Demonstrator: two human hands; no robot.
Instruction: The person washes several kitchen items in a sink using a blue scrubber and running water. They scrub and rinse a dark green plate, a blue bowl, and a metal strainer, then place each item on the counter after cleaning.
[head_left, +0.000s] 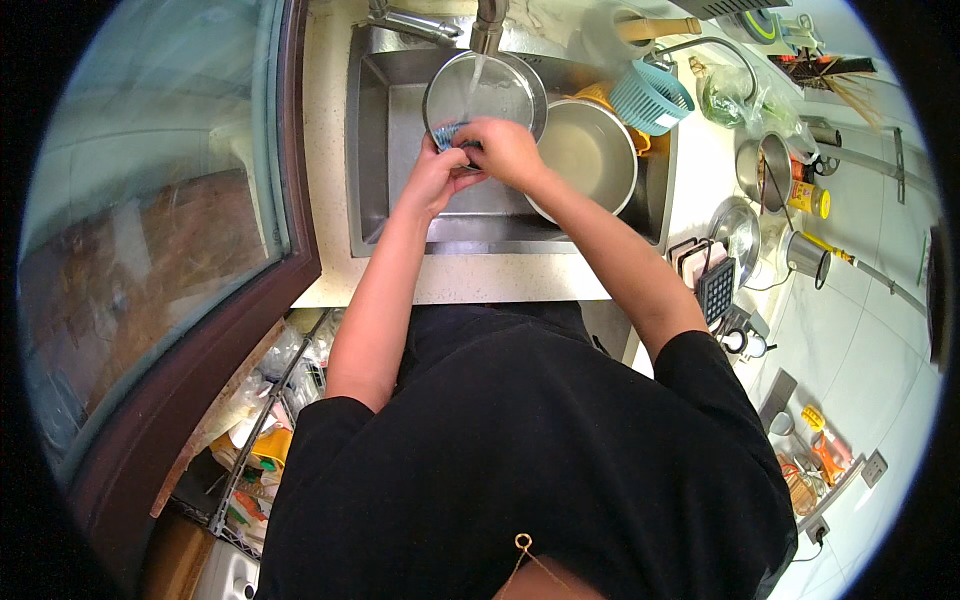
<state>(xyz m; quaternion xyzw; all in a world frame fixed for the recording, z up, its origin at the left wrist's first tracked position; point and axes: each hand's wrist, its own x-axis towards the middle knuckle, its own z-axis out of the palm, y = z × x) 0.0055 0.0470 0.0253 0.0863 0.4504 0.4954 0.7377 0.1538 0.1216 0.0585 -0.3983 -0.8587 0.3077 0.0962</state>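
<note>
Water runs from the faucet (488, 28) into a round glass lid with a metal rim (484, 86), tilted over the left part of the steel sink (409, 135). At its near edge my left hand (435, 176) grips the lid's rim. My right hand (501, 148) presses a blue patterned cloth or scrubber (448, 136) against the lid near that same edge; the fingers partly cover it. To the right of the lid, a large pot (589, 161) with cloudy liquid stands in the sink, close below my right wrist.
A blue plastic basket (651, 97) hangs at the sink's right rim, above an orange one (596, 94). A steel pot (763, 172), bagged greens (724, 97) and a lid (735, 232) line the right counter. A brown-framed window sash (300, 225) juts in at left.
</note>
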